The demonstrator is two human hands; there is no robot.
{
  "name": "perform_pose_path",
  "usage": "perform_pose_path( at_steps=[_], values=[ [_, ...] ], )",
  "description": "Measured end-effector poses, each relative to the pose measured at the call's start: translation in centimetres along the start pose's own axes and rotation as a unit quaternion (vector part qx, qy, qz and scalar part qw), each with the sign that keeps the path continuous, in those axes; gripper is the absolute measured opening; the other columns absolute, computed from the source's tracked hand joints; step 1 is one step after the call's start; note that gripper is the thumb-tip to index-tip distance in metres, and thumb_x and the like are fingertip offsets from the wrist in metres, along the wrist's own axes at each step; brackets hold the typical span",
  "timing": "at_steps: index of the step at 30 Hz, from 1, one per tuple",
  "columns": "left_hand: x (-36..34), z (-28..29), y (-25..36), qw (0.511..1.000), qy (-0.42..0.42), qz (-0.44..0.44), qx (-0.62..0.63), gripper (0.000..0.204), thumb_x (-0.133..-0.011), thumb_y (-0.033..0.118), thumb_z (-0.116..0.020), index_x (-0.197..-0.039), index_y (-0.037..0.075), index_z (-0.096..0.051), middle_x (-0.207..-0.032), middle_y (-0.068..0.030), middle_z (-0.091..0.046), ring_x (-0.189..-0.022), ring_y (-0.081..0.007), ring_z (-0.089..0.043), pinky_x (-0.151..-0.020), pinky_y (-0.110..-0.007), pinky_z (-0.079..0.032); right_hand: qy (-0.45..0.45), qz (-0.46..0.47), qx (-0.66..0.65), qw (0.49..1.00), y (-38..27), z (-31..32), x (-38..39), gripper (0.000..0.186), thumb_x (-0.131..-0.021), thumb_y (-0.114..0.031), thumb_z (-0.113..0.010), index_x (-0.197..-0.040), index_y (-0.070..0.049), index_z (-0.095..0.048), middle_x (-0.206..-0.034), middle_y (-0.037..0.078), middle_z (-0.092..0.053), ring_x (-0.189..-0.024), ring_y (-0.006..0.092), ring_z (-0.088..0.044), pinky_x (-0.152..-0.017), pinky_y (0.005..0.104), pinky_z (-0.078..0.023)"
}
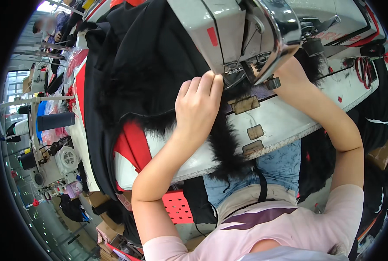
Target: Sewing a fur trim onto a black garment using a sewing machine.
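My left hand (198, 101) pinches black cloth (148, 48) at the sewing machine (201, 26), right hand (287, 76) too hidden to tell, fur trim (226, 150) seemingly only part-joined.

The white surface (285, 115) shows a bare strip between the two forearms; here a hand could pass from the near edge, over the flat brown patches (255, 132). Farther, the sewing machine (198, 19) stands as a wall and its shiny metal cover partly hides the right hand (287, 73). On the left, the left hand (199, 102) and the heaped black cloth (146, 52) block the way. To the right, the forearm separates this strip from the red-handled scissors (363, 74).
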State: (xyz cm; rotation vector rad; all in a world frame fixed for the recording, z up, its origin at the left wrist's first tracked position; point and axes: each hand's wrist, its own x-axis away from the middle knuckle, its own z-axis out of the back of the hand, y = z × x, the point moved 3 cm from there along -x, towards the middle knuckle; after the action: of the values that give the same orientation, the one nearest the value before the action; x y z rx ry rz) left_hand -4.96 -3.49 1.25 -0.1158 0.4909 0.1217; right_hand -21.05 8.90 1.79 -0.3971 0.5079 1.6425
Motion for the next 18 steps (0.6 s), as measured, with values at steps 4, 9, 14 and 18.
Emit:
perform_pose_path(
  at_steps=[4,9,14,18],
  values=[
    [-0.04,0.12,0.03,1.0,0.011,-0.029,-0.002,0.023,-0.077,0.007,-0.065,-0.1,0.004,-0.067,-0.091,-0.0015,-0.061,-0.076,-0.0149,-0.056,-0.069,-0.029,-0.043,-0.022,-0.017,0.027,0.999,-0.16,0.08,0.13,0.002,-0.07,-0.014,-0.066,-0.069,-0.013,-0.064,-0.08,-0.001,-0.054,-0.095,0.0162,-0.055,-0.076,0.0299,-0.044],
    [-0.1,0.08,0.06,0.999,0.005,-0.039,-0.029,0.019,-0.078,0.007,-0.066,-0.097,0.004,-0.068,-0.091,-0.0009,-0.062,-0.076,-0.0143,-0.055,-0.07,-0.029,-0.041,-0.057,-0.036,0.05,0.996,-0.32,-0.13,0.29,0.006,-0.071,-0.016,-0.066,-0.076,-0.013,-0.066,-0.082,-0.002,-0.055,-0.095,0.0166,-0.054,-0.075,0.0298,-0.043],
    [0.1,0.05,0.15,0.998,0.006,-0.054,-0.014,0.016,-0.079,0.008,-0.066,-0.094,0.005,-0.069,-0.091,-0.0007,-0.062,-0.077,-0.0136,-0.055,-0.072,-0.029,-0.04,-0.107,-0.025,0.073,0.991,-0.69,0.63,0.16,0.009,-0.07,-0.015,-0.066,-0.079,-0.014,-0.067,-0.083,-0.002,-0.056,-0.096,0.0164,-0.054,-0.078,0.0296,-0.043],
    [0.09,0.22,0.23,0.999,0.01,-0.045,-0.025,0.015,-0.079,0.008,-0.066,-0.093,0.005,-0.07,-0.092,-0.0005,-0.063,-0.078,-0.0134,-0.055,-0.074,-0.029,-0.04,-0.114,-0.02,0.065,0.991,-0.32,-0.01,0.46,0.008,-0.069,-0.016,-0.066,-0.077,-0.014,-0.067,-0.083,-0.002,-0.056,-0.097,0.0164,-0.054,-0.078,0.0292,-0.042]
  ],
)
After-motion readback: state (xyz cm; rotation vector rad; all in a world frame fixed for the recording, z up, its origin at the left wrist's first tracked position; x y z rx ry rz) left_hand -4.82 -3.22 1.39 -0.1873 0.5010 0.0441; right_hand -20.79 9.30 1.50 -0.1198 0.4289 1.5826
